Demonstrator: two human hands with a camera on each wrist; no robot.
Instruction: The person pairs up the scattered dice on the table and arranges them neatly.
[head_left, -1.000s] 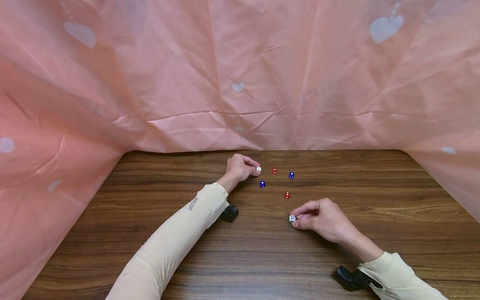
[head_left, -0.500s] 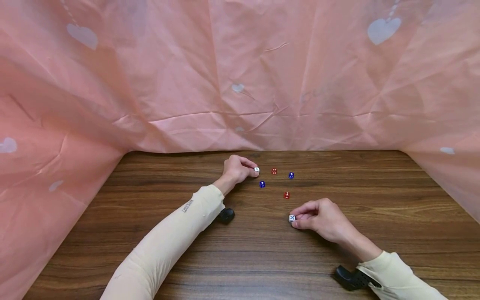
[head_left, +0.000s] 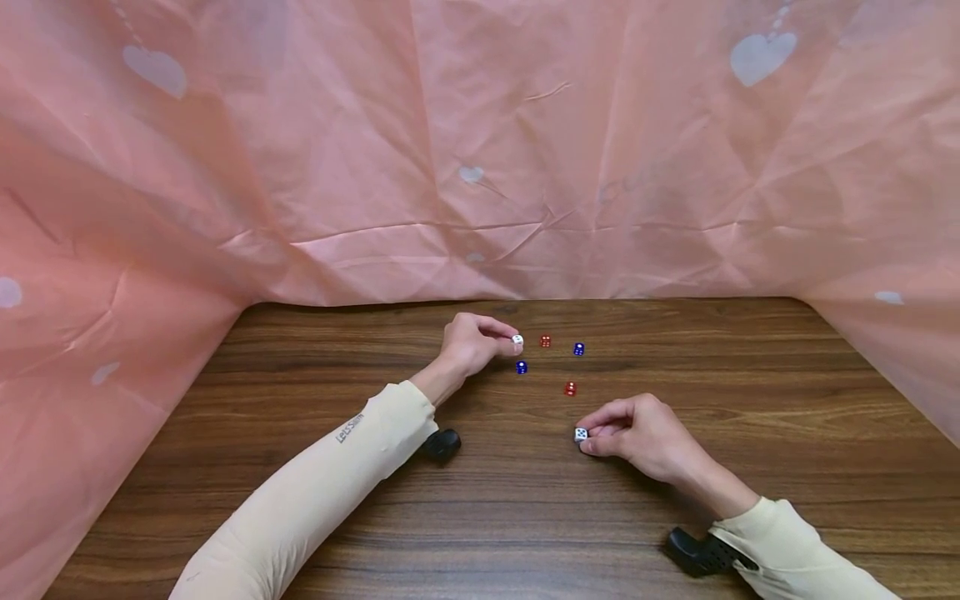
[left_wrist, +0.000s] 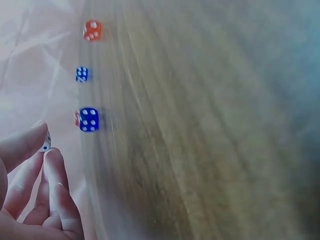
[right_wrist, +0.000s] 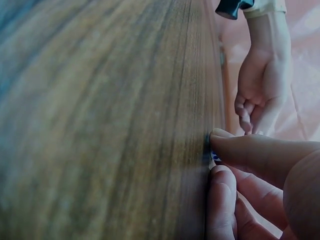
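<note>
My left hand (head_left: 468, 343) reaches to the far part of the table and pinches a white die (head_left: 517, 339) between thumb and fingertips. In the left wrist view that white die (left_wrist: 46, 145) is mostly covered by the fingers. Nearer to me, my right hand (head_left: 651, 437) pinches a second white die (head_left: 581, 434), its five-spot face showing, at the tabletop. Between the hands lie a red die (head_left: 545, 341), a blue die (head_left: 578, 348), another blue die (head_left: 521, 367) close below the left fingertips, and another red die (head_left: 571, 388).
The dark wood-grain table (head_left: 510, 517) carries everything. Pink cloth (head_left: 360, 167) with pale hearts hangs along the back and both sides. A black device (head_left: 442, 447) is on the left wrist and another black device (head_left: 697, 552) on the right wrist.
My left hand has shifted slightly, first left and then back right, with its white die now turned a little; the left forearm has swung left. The right hand and loose dice stay put.
</note>
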